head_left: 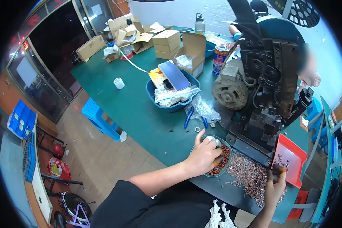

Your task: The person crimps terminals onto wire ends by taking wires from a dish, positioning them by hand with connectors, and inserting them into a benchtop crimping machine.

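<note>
My left hand (206, 156) reaches into a round glass bowl (221, 173) of small copper-coloured pieces (225, 156). Its fingers are bent together, with white and dark coverings on some tips; one finger sticks up. What they pinch, if anything, is hidden. Beside the front corner of a dark bench machine (254, 140), my right hand (275, 183) holds thumb and fingers, dark-covered at the tips, close together. Anything between them is too small to make out. A red tray (292, 159) with a few small pieces lies just right of it. Many loose metal pieces (247, 174) are heaped between my hands.
A blue basin (171, 107) holding a phone (174, 76) and bags stands beyond my left hand, near blue-handled pliers (189, 117) and bubble wrap (206, 110). Farther back are cardboard boxes (167, 40) and a spray can (219, 59). Another person (237, 28) is behind the machine.
</note>
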Demonstrator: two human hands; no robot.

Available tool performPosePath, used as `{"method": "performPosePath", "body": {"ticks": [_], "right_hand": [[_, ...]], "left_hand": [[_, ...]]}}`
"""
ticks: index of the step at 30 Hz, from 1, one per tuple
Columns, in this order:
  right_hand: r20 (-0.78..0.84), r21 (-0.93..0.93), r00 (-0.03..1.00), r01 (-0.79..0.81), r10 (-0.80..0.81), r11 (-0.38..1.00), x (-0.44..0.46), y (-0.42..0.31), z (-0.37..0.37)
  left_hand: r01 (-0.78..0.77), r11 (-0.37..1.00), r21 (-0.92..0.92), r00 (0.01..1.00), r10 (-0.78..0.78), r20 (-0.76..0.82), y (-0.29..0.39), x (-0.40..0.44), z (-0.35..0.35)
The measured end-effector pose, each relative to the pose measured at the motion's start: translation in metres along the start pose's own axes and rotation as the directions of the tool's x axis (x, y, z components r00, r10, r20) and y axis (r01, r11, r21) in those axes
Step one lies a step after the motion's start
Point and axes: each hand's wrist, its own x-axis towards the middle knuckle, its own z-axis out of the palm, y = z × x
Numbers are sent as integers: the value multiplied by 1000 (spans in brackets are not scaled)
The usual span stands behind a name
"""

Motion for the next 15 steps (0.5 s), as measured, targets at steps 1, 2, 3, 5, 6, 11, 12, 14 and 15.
{"method": "performPosePath", "body": {"ticks": [1,2,3,5,6,11,12,14,15], "right_hand": [[44,54,998,-46,44,997,-2,-2,4],[85,101,992,-102,93,990,-6,-5,7],[83,92,995,-60,53,994,-9,-11,17],[172,155,984,26,-53,988,-14,-15,37],[286,310,958,-63,-30,949,-16,-25,44],[597,580,795,-519,106,629,-24,-53,55],[575,586,808,-515,127,626,-26,-51,54],[586,619,805,-517,90,591,-26,-46,58],[565,631,815,-528,130,568,-28,-46,59]], "left_hand": [[22,1000,-8,1000,-22,-8,1,0,-4],[24,1000,-13,1000,-24,-1,2,0,-7],[40,992,-121,999,-42,-11,4,1,-10],[72,929,-363,997,-77,-2,17,8,-17],[56,857,-511,998,-31,58,16,10,-16],[383,126,-915,906,-244,345,43,8,-5],[419,152,-895,892,-250,376,44,7,-4],[416,123,-901,896,-226,383,45,4,0],[418,124,-900,897,-214,387,44,4,1]]}}
